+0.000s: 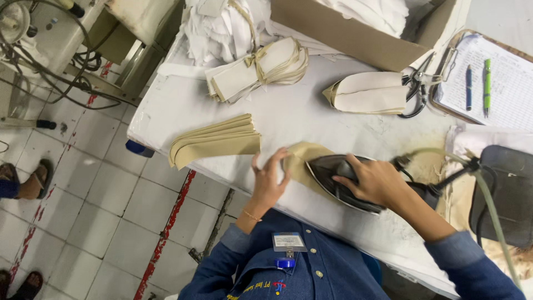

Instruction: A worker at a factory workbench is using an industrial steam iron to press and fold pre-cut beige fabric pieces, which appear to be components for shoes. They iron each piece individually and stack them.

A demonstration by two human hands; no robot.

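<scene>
A tan fabric piece (302, 161) is pinned flat on the desk (300, 111) by the spread-open left hand (269, 178), while the iron (338, 180) is gripped by the right hand (375, 180). A folded stack (216, 141) looks done (tied bundles (261, 69) seem left).

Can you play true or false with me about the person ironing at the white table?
1. The right hand grips a dark iron. True.
2. The left hand lifts the scissors. False: it lies flat on the tan cloth piece beside the iron.
3. A folded stack of tan cloth lies on the table. True.
4. The clipboard carries three pens. False: two, one blue and one green.
</scene>
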